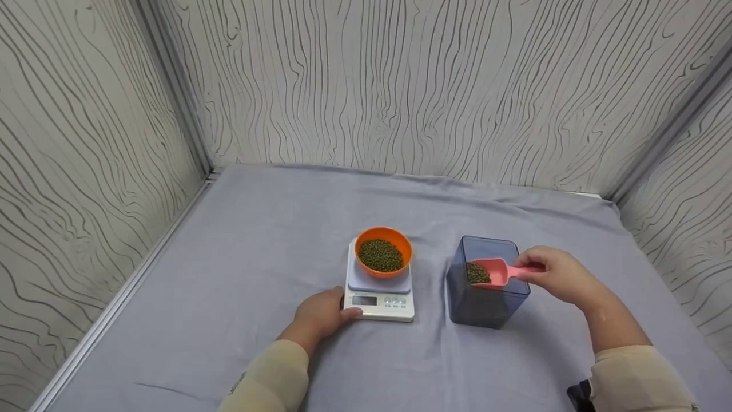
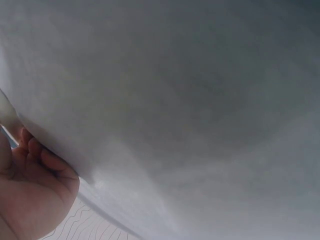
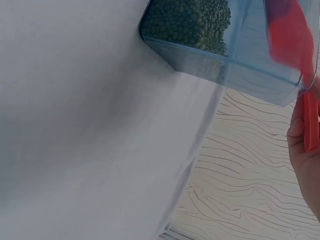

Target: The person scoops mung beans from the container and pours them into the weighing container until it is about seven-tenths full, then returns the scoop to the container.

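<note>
My right hand (image 1: 557, 274) grips the handle of a pink scoop (image 1: 498, 271). The scoop's bowl, with green mung beans (image 1: 477, 273) in it, is at the top of a clear bluish square container (image 1: 486, 309). More mung beans (image 3: 185, 22) fill the container's lower part in the right wrist view. My left hand (image 1: 321, 312) holds the left edge of a white digital kitchen scale (image 1: 380, 312), thumb on its front panel. On the scale's platform sits an orange bowl (image 1: 405, 246) containing mung beans (image 1: 380, 256). In the left wrist view, the left hand's (image 2: 37, 192) fingers are curled.
A grey-lavender cloth (image 1: 257, 240), with some wrinkles, covers the table. Panels with a wood-grain line pattern (image 1: 366, 86) stand behind it and at both sides. A small dark object (image 1: 581, 396) shows beside the right sleeve.
</note>
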The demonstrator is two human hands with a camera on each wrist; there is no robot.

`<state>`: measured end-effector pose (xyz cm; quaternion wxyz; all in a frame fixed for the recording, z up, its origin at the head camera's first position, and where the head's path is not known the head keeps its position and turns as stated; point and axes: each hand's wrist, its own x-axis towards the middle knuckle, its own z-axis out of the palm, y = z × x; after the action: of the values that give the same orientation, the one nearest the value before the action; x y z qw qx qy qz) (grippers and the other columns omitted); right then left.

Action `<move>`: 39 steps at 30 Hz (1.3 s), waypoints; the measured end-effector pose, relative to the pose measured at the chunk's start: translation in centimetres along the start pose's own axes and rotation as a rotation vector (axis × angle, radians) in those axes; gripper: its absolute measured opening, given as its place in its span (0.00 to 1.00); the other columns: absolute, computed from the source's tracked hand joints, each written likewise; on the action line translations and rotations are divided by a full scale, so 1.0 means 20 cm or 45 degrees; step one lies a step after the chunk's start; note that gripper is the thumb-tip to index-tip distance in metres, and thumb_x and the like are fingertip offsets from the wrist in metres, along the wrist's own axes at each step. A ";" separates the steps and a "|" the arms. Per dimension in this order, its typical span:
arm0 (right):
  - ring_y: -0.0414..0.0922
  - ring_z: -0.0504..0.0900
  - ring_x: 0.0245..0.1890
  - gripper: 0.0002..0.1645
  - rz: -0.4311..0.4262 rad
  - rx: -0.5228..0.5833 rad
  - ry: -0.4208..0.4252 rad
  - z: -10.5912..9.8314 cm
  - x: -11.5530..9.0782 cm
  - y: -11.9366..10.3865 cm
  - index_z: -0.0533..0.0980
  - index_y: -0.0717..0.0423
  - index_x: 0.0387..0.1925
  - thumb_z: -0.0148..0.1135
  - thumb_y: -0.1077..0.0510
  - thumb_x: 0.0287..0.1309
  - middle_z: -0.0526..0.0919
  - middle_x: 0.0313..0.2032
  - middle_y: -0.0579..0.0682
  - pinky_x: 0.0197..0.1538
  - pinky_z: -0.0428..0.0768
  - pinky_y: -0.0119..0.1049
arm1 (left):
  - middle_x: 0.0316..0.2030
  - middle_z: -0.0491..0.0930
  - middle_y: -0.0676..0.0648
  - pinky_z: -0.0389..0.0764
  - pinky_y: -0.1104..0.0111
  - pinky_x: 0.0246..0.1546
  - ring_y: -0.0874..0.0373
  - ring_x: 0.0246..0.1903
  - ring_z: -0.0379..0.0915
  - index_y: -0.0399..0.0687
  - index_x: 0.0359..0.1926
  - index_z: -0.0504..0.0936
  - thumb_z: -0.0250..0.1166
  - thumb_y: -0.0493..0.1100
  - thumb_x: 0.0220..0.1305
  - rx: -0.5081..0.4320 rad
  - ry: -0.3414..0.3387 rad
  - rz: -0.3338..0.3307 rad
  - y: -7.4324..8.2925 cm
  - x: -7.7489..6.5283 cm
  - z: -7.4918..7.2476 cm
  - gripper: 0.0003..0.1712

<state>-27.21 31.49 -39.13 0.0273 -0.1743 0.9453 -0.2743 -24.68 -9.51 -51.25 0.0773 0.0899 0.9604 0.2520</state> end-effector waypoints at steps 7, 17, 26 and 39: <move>0.43 0.74 0.32 0.16 0.074 0.101 -0.004 -0.01 -0.03 0.01 0.78 0.56 0.35 0.65 0.49 0.51 0.77 0.33 0.50 0.35 0.75 0.31 | 0.36 0.79 0.47 0.72 0.55 0.42 0.52 0.37 0.74 0.49 0.42 0.76 0.59 0.66 0.53 -0.022 -0.010 -0.008 0.01 -0.01 -0.01 0.28; 0.38 0.74 0.31 0.12 0.071 0.224 0.053 0.01 -0.07 0.07 0.78 0.59 0.36 0.64 0.55 0.53 0.78 0.33 0.51 0.36 0.74 0.29 | 0.32 0.78 0.49 0.73 0.57 0.37 0.53 0.33 0.74 0.50 0.38 0.74 0.59 0.66 0.52 -0.030 0.021 0.024 0.01 -0.01 -0.01 0.26; 0.39 0.75 0.34 0.17 0.116 0.335 0.106 0.03 -0.11 0.12 0.77 0.60 0.40 0.63 0.52 0.54 0.79 0.36 0.53 0.39 0.75 0.27 | 0.33 0.78 0.48 0.73 0.56 0.39 0.52 0.35 0.74 0.50 0.39 0.74 0.58 0.66 0.53 -0.024 0.019 0.017 0.00 -0.01 -0.01 0.26; 0.41 0.76 0.38 0.19 0.138 0.503 0.173 0.12 -0.15 0.19 0.73 0.64 0.44 0.59 0.52 0.58 0.77 0.38 0.51 0.42 0.74 0.26 | 0.34 0.79 0.48 0.73 0.56 0.40 0.51 0.36 0.74 0.50 0.40 0.74 0.58 0.66 0.53 -0.040 0.008 0.020 0.00 -0.01 -0.01 0.27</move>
<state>-25.27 34.29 -43.20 0.0118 -0.0957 0.8808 -0.4635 -24.51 -9.66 -50.99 0.0735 0.0954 0.9559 0.2680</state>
